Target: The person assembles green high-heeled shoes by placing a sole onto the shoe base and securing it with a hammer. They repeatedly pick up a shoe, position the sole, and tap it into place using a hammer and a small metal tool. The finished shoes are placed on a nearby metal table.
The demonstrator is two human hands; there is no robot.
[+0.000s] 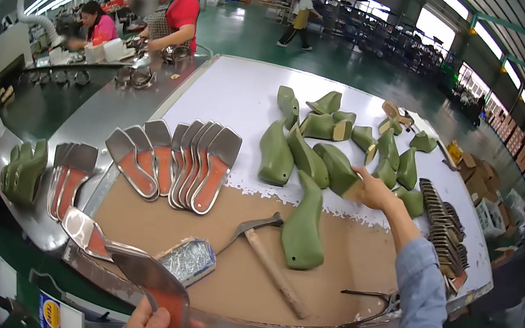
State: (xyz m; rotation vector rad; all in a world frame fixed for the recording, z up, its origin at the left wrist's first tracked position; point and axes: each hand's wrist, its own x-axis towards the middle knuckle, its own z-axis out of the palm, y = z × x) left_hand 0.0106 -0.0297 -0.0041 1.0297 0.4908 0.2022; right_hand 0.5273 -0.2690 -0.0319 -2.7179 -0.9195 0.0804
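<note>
My left hand (151,327) is at the table's near edge, gripping a flat silver and red insole board (150,279) by its heel end. My right hand (374,189) reaches out over the table and closes on the heel of a green shoe last (337,167) lying among several other green lasts (307,157). One more green last (304,228) lies alone on the brown board in front of me. Beside it rests a hammer (265,256) with a wooden handle, and a small tray of nails (188,260).
Several silver and red insole boards (181,162) are fanned out at the left. A stack of dark insoles (445,235) lies at the right edge. Pincers (372,296) rest near the table rim. Two people work at the far left; another person walks at the back.
</note>
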